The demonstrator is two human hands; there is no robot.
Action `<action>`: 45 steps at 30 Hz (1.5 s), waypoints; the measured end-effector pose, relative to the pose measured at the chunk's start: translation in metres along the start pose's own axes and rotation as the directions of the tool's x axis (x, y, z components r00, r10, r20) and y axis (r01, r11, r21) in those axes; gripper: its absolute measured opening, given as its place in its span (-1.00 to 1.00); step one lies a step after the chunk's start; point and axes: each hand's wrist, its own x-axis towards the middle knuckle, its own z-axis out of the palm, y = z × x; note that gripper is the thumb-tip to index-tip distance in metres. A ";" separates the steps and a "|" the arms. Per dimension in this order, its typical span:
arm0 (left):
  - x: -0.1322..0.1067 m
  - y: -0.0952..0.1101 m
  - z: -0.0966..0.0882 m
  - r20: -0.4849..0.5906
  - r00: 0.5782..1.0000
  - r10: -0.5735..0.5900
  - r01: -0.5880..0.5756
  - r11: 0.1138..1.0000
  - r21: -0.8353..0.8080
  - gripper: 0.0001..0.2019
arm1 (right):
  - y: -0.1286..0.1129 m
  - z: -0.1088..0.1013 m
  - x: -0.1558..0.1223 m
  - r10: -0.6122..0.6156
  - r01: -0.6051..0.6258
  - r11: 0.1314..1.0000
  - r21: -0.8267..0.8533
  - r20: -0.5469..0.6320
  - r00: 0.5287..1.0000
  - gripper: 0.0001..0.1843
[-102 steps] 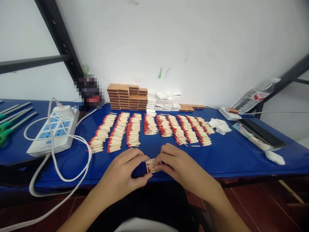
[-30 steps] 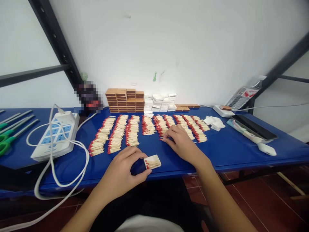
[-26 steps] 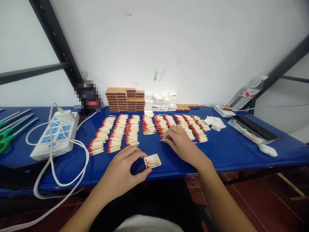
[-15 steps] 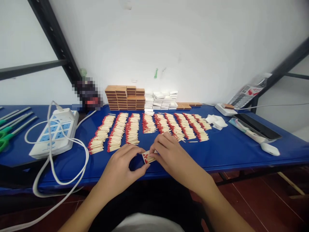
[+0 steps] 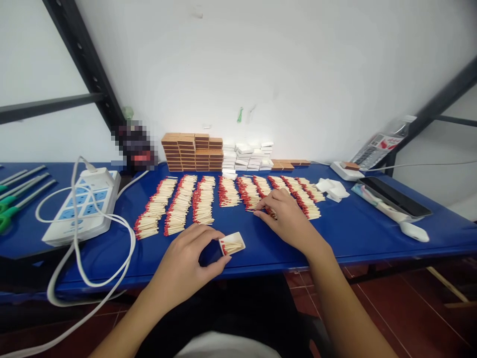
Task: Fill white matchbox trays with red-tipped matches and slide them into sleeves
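L hand point(image 5: 188, 253): grip pinching, thumb & index on L end of a small, shallow white rectangular matchbox tray point(image 5: 236, 235), nr front edge of the blue bench point(image 5: 276, 254), abt mid-length. Several loose red-headed wooden matches point(image 5: 232, 247) lie in it, heads to L. R hand point(image 5: 286, 215): over front ends of rows of red-headed matches point(image 5: 203, 200), thumb & index tips close tog. by a single match point(image 5: 250, 211); can't tell if pinched. Along back edge: brown cardboard matchbox stack point(image 5: 194, 153), w/ looser white tray stack point(image 5: 248, 156) beside it. Twd L edge: white power strip w/ blue sockets point(image 5: 97, 221). Back R corner: tilted clear plastic bottle point(image 5: 386, 143).
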 end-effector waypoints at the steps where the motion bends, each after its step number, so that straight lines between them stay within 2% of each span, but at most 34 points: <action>1: 0.000 0.000 0.000 0.002 1.000 0.003 -0.003 1.000 0.000 -0.72 | -0.001 0.001 0.000 0.000 0.000 1.000 0.000 0.011 1.000 -0.89; 8: 0.001 0.000 -0.001 0.006 1.000 0.014 -0.014 1.000 0.001 -0.72 | 0.000 -0.003 -0.002 0.006 -0.001 0.999 -0.051 0.084 0.996 -0.85; 11: 0.001 0.001 -0.001 0.012 1.000 0.010 -0.010 1.000 -0.005 -0.72 | 0.001 -0.004 -0.003 0.018 -0.011 0.995 -0.099 0.070 0.997 -0.84; 15: 0.001 0.001 -0.001 0.020 1.000 0.003 -0.003 1.000 -0.011 -0.73 | 0.001 -0.003 -0.003 0.037 -0.032 0.989 -0.147 0.032 0.999 -0.93; 25: 0.002 0.003 -0.002 0.019 1.000 0.002 -0.002 1.000 -0.003 -0.74 | -0.010 0.000 0.001 -0.004 0.014 0.996 -0.093 0.105 0.994 -0.85; 31: 0.002 0.001 -0.001 -0.007 1.000 -0.003 0.004 1.000 0.007 -0.76 | -0.028 -0.008 0.003 -0.051 0.052 0.999 -0.006 0.122 0.991 -0.85; 36: 0.001 0.000 0.000 -0.013 0.999 -0.030 0.030 0.999 0.036 -0.76 | -0.062 -0.022 -0.005 -0.121 0.117 0.992 0.052 0.097 0.988 -0.86; 42: 0.001 0.001 -0.001 -0.019 1.000 -0.014 0.014 0.999 0.028 -0.77 | -0.092 -0.010 -0.010 -0.260 0.278 0.958 -0.072 0.195 0.946 -0.82; 45: 0.001 0.001 0.000 -0.007 1.000 -0.006 0.006 1.000 0.017 -0.78 | -0.092 -0.010 -0.009 -0.281 0.290 0.957 -0.008 0.219 0.934 -0.84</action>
